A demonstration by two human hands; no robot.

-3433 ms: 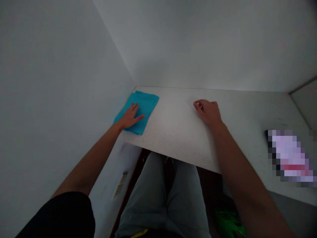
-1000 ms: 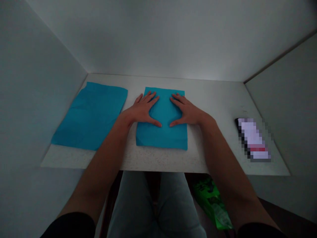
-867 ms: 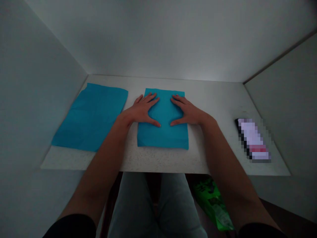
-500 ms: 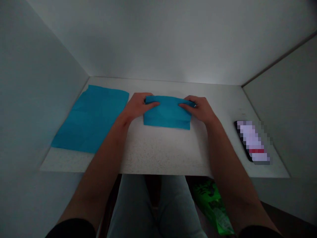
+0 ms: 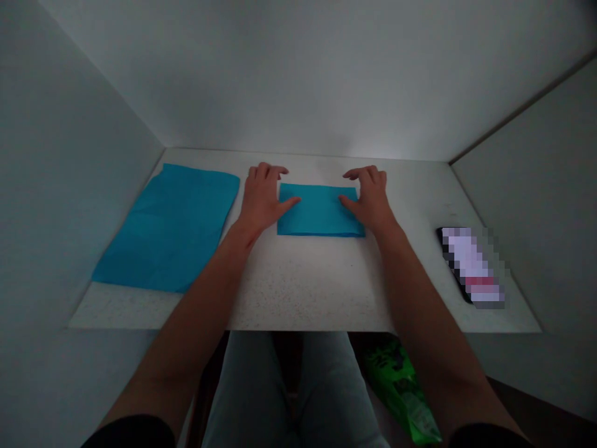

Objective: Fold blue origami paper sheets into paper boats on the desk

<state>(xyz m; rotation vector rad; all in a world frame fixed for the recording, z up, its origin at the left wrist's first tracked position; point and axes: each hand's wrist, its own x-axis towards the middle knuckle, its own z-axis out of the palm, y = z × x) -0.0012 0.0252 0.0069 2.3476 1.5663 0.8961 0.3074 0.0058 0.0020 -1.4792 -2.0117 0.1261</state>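
Sheet (image 5: 321,213) mid-frame lay folded flat, no longer pinched; I saw the left hand (image 5: 262,196) and right hand (image 5: 372,198) loosely open, thumbs over it, the fold seemingly made.

Short black sleeves (image 5: 133,432) with curved edges ended partway down the otherwise bare arms (image 5: 200,305), and the trousers (image 5: 245,392) below were a pale, faded grey-blue.

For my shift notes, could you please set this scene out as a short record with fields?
Surface: white table
Left hand: open, thumb over left end of folded blue sheet
Right hand: open, thumb over its right end
Larger blue sheet: flat, left of the left hand
Phone-like device: table's right part, pixelated
Green bag: below table edge, right side
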